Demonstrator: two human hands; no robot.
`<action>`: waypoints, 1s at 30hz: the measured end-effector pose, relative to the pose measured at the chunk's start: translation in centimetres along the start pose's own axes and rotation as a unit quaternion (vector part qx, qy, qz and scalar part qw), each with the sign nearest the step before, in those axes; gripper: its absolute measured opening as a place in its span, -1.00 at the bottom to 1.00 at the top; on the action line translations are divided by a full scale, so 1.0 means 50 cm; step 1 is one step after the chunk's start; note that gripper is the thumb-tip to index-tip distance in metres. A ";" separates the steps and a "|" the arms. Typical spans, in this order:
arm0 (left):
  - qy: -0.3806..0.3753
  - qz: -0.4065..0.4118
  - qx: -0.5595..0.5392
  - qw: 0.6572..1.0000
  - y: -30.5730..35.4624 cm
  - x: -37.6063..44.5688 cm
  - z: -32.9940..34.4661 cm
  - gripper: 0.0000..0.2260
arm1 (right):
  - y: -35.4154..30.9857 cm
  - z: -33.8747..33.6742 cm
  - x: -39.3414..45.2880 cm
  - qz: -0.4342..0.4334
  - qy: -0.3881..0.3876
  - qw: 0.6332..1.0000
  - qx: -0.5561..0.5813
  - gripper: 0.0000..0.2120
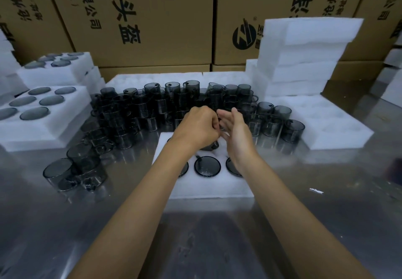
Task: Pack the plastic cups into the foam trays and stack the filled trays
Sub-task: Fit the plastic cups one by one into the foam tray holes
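Head view: my left hand [196,124] grips a smoky cup [210,145] over the foam tray [208,186], right hand [236,134] open beside; next, seat it in an empty back-row hole

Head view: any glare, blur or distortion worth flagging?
Head view: wide-angle bend, so the cardboard boxes lean outward; soft glare and reflections on the steel table; the empty foam stack is blown out, its detail lost; the frame edges are soft; the left hand hides the cup under it; the smoky loose cups merge into one dark mass.
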State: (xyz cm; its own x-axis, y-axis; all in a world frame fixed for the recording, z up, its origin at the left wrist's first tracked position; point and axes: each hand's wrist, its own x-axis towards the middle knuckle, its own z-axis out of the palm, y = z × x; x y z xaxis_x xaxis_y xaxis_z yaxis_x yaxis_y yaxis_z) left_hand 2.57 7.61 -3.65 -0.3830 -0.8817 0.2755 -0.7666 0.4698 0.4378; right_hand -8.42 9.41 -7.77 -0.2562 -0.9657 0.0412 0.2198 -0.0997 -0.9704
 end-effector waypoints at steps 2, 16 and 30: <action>-0.028 0.007 0.047 0.998 0.002 0.006 0.007 -0.90 | 0.001 0.000 0.000 0.006 0.000 1.000 0.011 -0.55; -0.077 0.041 0.051 0.995 -0.067 -0.019 0.021 -0.65 | 0.004 0.001 -0.001 -0.008 -0.010 1.000 -0.007 -0.56; -0.100 -0.010 0.083 0.991 -0.072 -0.062 0.073 -0.57 | 0.008 0.009 -0.004 -0.024 -0.026 0.993 -0.116 -0.57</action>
State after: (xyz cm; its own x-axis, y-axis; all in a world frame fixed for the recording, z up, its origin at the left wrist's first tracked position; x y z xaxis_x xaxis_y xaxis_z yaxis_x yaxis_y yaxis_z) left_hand 4.64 8.49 -9.21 -0.4476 -0.8900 0.0862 -0.8436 0.4523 0.2893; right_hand -7.87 9.45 -8.04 -0.2117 -0.9727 0.0952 -0.0154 -0.0941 -0.9954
